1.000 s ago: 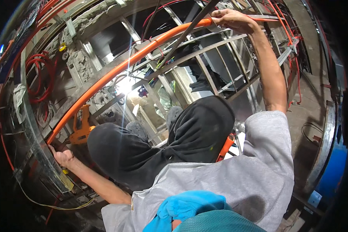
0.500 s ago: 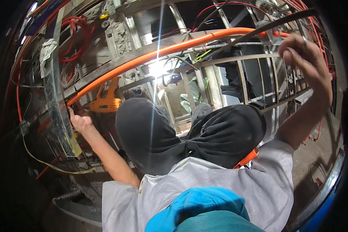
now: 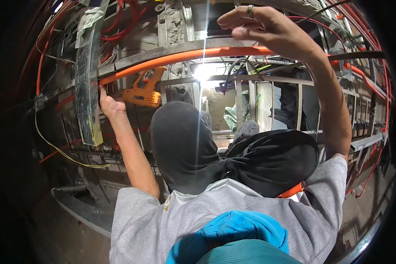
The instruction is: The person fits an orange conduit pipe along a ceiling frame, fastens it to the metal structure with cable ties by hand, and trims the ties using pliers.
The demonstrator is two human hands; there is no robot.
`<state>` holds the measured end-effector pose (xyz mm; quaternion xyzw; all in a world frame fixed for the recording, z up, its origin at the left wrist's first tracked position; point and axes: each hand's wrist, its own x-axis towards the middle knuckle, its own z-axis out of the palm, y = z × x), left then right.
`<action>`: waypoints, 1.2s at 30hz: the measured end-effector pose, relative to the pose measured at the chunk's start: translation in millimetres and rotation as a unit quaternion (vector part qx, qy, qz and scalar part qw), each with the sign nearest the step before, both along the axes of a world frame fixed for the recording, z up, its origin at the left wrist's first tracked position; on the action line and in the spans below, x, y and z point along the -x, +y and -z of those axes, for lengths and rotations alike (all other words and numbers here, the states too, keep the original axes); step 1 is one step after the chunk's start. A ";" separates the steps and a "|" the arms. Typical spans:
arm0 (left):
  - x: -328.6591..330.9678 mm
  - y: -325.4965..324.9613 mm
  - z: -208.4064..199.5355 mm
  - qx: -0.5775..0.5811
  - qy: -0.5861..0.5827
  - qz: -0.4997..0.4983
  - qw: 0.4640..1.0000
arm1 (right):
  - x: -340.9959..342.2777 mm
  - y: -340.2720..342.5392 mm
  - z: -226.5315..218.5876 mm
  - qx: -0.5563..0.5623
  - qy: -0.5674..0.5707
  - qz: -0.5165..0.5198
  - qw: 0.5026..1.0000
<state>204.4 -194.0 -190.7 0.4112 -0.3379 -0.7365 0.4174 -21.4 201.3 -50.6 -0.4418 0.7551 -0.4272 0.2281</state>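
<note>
I count from afar, by kind: left hand (image 3: 113, 105), one, plus right hand (image 3: 275, 33), one, making two; finger ring (image 3: 250, 11), one; long orange pipe (image 3: 185, 58), one; orange power tool (image 3: 143, 94), one; glaring light (image 3: 203, 72), one; grey shirt (image 3: 295, 229), one; dark trousers (image 3: 182, 149), one pair; grey shoes (image 3: 248, 128), two; crumpled pale sheet (image 3: 89, 24), one.

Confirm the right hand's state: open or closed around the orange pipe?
Open. The right hand has its fingers extended, with a visible gap to the thumb and no orange pipe between.
</note>
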 end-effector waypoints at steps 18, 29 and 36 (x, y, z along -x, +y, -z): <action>-30.5 -32.6 21.7 0.090 -0.033 0.131 0.987 | -8.3 -71.7 17.4 -0.060 0.170 -0.096 0.979; -25.4 -25.0 17.7 0.122 -0.056 0.138 0.981 | -7.6 -45.3 44.4 -0.111 0.353 -0.091 0.925; -20.3 -2.1 15.8 0.130 -0.078 0.107 0.983 | -16.1 -59.5 40.2 -0.033 0.266 -0.052 0.962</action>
